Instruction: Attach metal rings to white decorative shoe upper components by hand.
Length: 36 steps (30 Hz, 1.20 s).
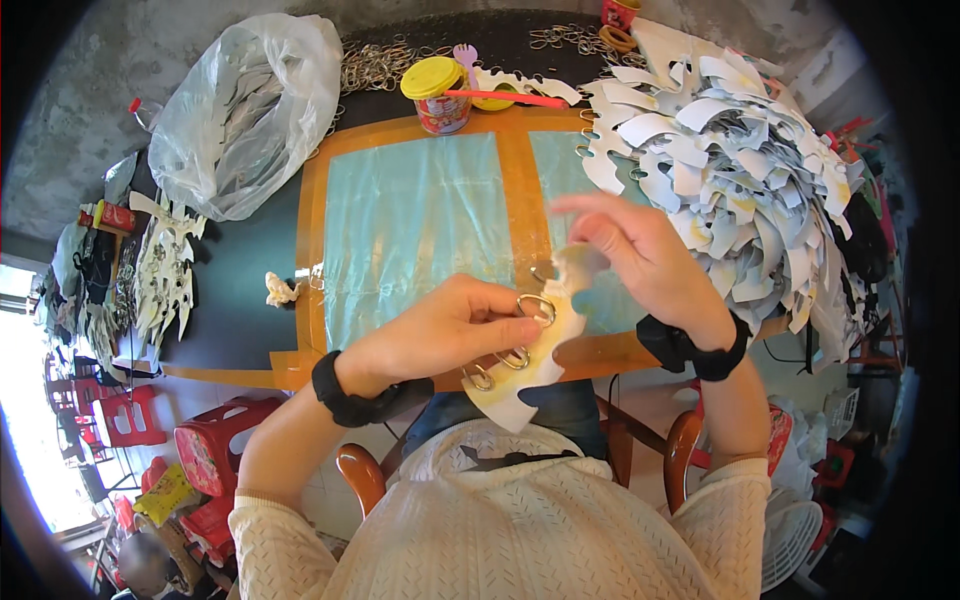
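My left hand (455, 330) is closed on a jagged, flat white piece (545, 360) with yellowish stains, held upright above the table's near edge. Several metal rings (514, 358) hang along that piece's left side, and the fingertips are at the upper one. By its top end, my right hand (650, 255) is raised with blurred fingers. Something crumpled and beige (578, 262) shows below the right thumb; whether the hand grips it cannot be made out.
A large heap of similar white pieces (730, 170) covers the table's right side. At the back stand a yellow-lidded tub (436, 95) and loose metal rings (380, 65). A clear plastic bag (250, 115) of pieces lies far left, near a crumpled cream wad (281, 290).
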Motion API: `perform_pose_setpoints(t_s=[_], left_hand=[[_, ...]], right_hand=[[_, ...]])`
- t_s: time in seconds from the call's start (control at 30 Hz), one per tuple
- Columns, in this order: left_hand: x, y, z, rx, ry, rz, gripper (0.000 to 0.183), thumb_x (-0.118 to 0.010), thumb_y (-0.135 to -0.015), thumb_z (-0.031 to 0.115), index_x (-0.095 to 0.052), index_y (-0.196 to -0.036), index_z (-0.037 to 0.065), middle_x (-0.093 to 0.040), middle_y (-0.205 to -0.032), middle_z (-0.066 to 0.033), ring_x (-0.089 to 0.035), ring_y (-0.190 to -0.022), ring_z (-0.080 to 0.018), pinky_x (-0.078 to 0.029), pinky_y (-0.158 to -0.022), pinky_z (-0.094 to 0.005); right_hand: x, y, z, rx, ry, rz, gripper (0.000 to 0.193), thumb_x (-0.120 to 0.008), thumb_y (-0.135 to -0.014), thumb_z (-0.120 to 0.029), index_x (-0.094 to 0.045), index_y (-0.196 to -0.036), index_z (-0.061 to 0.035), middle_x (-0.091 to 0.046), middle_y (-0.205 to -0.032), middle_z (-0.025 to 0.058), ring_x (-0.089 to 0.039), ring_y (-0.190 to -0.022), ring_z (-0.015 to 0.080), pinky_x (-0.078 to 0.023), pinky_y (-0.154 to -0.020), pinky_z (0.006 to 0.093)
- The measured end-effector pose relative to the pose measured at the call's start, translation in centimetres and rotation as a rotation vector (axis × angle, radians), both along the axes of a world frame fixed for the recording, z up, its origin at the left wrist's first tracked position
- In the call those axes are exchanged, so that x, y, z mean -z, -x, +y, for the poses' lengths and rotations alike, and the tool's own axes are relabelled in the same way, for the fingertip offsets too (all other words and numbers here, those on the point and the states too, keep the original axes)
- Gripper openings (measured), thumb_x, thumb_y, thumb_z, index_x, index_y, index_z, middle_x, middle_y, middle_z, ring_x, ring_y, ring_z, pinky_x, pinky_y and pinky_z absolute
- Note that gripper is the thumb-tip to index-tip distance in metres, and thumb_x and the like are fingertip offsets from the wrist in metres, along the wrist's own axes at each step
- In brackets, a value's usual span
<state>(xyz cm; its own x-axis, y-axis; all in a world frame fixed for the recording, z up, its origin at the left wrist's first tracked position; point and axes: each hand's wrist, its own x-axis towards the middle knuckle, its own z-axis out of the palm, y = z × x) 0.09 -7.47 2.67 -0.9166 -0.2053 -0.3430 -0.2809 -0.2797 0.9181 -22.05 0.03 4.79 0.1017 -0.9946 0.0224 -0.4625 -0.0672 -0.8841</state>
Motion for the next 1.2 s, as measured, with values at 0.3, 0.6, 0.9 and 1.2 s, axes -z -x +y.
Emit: perform_pose_setpoints(t_s=[0.3, 0.6, 0.9, 1.2], left_hand=[[0.7, -0.4, 1.5, -0.309, -0.032, -0.058, 0.026, -0.059, -0.093, 0.023, -0.063, -0.106, 0.001, -0.062, -0.083, 0.0011, -0.052, -0.070, -0.0034, -0.044, -0.062, -0.0194], [1.7, -1.5, 1.8, -0.315, 0.111, 0.088, 0.034, -0.049, -0.097, 0.026, -0.060, -0.112, -0.001, -0.060, -0.098, -0.0084, -0.059, -0.086, -0.0127, -0.049, -0.068, -0.0234], [3.1, -0.9, 1.8, -0.246, -0.787, 0.167, 0.040, -0.053, -0.095, 0.025, -0.041, -0.127, 0.004, -0.057, -0.090, -0.0023, -0.061, -0.083, -0.0134, -0.052, -0.056, -0.0201], [3.1, -0.5, 2.2, -0.307, -0.678, 0.042, 0.034, -0.058, -0.094, 0.024, -0.047, -0.120, 0.006, -0.060, -0.096, -0.0009, -0.060, -0.083, -0.0080, -0.049, -0.067, -0.0222]], right_hand=[[4.6, -4.0, 5.1, 0.381, -0.011, -0.485, 0.020, -0.063, -0.088, -0.017, -0.048, -0.095, -0.0078, -0.054, -0.100, 0.0032, -0.052, -0.093, 0.0113, -0.041, -0.079, 0.0264], [4.6, -5.6, 3.3, 0.348, -0.068, -0.526, 0.026, -0.070, -0.082, -0.008, -0.044, -0.086, -0.0092, -0.051, -0.085, -0.0017, -0.050, -0.077, 0.0058, -0.039, -0.067, 0.0225], [4.7, -5.9, 3.0, 0.280, 0.019, -0.706, 0.033, -0.072, -0.078, 0.001, -0.042, -0.087, -0.0091, -0.048, -0.084, -0.0006, -0.048, -0.077, 0.0068, -0.041, -0.070, 0.0220], [5.1, -5.2, 3.4, 0.253, -0.033, -0.709, 0.033, -0.073, -0.079, -0.003, -0.043, -0.088, -0.0094, -0.048, -0.087, -0.0008, -0.048, -0.080, 0.0060, -0.041, -0.072, 0.0204]])
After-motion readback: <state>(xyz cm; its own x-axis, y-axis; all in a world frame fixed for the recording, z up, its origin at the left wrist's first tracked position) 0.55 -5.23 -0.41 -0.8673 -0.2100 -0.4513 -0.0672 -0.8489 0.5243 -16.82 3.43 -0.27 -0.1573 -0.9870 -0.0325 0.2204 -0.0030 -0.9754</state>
